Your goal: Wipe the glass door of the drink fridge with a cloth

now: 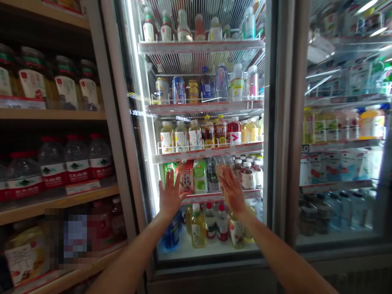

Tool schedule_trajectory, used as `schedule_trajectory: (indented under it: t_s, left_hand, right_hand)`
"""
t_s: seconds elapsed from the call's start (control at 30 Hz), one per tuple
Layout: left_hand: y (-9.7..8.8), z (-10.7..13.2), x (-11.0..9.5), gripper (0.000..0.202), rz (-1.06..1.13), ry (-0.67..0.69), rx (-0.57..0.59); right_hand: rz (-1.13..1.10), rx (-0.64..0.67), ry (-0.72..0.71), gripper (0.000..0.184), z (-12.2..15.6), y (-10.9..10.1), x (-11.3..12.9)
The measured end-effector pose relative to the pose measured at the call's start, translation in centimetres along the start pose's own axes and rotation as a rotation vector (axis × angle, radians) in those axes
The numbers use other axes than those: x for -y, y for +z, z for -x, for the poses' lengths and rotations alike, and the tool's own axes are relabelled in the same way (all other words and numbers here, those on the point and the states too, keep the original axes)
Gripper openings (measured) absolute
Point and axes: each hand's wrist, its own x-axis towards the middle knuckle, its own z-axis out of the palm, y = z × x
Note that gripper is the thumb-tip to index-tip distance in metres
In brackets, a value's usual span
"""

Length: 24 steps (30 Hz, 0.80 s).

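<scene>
Both my arms reach forward into an open drinks cooler. My left hand is open, fingers spread and pointing up, in front of a pink and white carton on the fourth shelf. My right hand is open too, fingers stretched out and slightly blurred, just before a clear water bottle and several small dark bottles. Neither hand holds anything. A green-labelled bottle stands between the two hands.
The cooler has several wire shelves stocked with bottles and cans. A yellow bottle stands on the bottom shelf. Wooden shelves on the left carry water bottles and jars. A closed glass door covers the right cooler.
</scene>
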Motion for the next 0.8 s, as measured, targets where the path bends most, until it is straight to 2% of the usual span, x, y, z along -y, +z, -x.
schedule_trajectory:
  t_s: [0.07,0.1,0.2,0.27,0.3,0.43,0.47,0.5,0.63,0.67,0.73,0.8]
  left_hand:
    - [0.2,0.0,0.1,0.071,0.001,0.000,-0.018]
    - [0.2,0.0,0.1,0.071,0.001,0.005,-0.023]
    - [0.4,0.0,0.1,0.073,0.001,0.016,-0.016]
    - [0.3,0.0,0.1,0.075,0.000,0.019,-0.007]
    - [0.3,0.0,0.1,0.075,-0.001,0.017,-0.004]
    - [0.1,0.0,0.1,0.074,-0.008,0.010,-0.001]
    - [0.1,0.0,0.0,0.073,-0.008,0.007,0.000]
    - [0.1,0.0,0.0,0.073,-0.007,0.005,0.001]
    - [-0.2,0.0,-0.2,0.075,-0.009,0.003,0.011]
    - [-0.3,0.0,-0.3,0.075,-0.008,0.000,0.013]
    - [-0.4,0.0,-0.3,0.076,-0.004,-0.006,0.019]
    - [-0.5,0.0,-0.3,0.075,-0.002,-0.004,0.023]
  right_hand:
    - [-0.013,0.049,-0.055,0.057,-0.3,0.1,0.3]
    - [-0.007,0.028,-0.026,0.057,-0.6,0.0,-0.1]
    - [0.018,-0.157,0.198,0.059,-1.7,-0.5,-2.0]
    - [0.014,-0.225,0.275,0.058,-2.2,-0.3,-1.8]
    - [-0.005,-0.195,0.245,0.058,-2.2,-0.1,-1.1]
    - [-0.106,0.125,-0.110,0.058,-1.9,0.8,2.2]
    - [-0.109,0.163,-0.148,0.058,-2.0,0.9,2.4]
    - [-0.098,0.154,-0.130,0.058,-2.1,0.9,2.3]
    - [-0.038,-0.065,0.165,0.054,-3.2,0.8,1.3]
    - [-0.041,-0.078,0.178,0.053,-3.3,1.0,1.5]
    - [-0.072,-0.011,0.053,0.052,-3.3,1.3,2.7]
    - [-0.102,0.112,-0.158,0.054,-3.2,1.5,3.8]
